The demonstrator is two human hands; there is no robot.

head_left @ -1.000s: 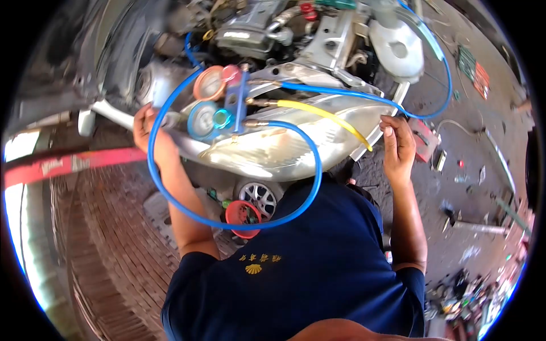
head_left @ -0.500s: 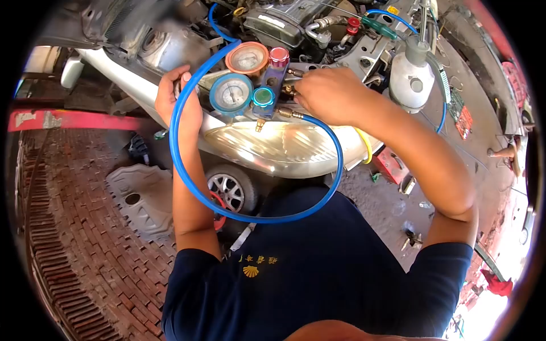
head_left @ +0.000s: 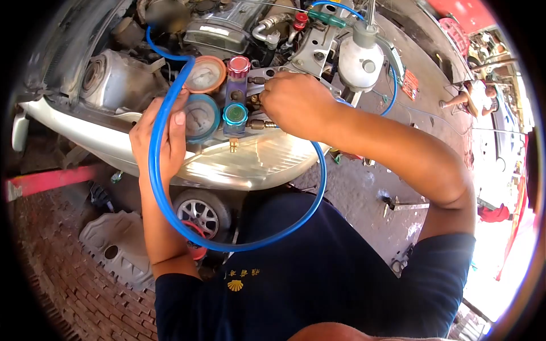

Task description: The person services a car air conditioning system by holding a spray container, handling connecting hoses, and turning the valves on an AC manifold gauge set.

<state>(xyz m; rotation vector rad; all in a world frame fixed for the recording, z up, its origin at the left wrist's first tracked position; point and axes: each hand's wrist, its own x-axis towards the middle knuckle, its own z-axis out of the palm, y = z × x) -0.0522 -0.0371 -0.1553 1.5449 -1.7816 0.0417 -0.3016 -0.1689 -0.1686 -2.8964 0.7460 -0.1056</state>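
A manifold gauge set [head_left: 235, 91] is held above the car's headlight, with a red-rimmed gauge [head_left: 205, 74], a blue-rimmed gauge [head_left: 200, 117] and red and teal knobs. My left hand [head_left: 162, 136] grips it from the left by the gauges, the thumb in view and the other fingers partly hidden. My right hand [head_left: 298, 105] is closed at the manifold's right side, its fingertips pinched round a brass hose fitting [head_left: 255, 102]. A blue hose [head_left: 239, 247] loops from the lower fitting past my chest and over my left forearm.
The headlight [head_left: 244, 165] lies just below the gauges, the engine [head_left: 219, 31] beyond. A white bottle [head_left: 359, 65] stands at the right. On the floor are a wheel [head_left: 199, 213] and a grey plastic cover [head_left: 116, 247]. Another person [head_left: 480, 96] sits far right.
The view has shifted, so the car, gauges and hands appear further left. My left thumb now shows beside the blue gauge. My right hand stays at the fittings.
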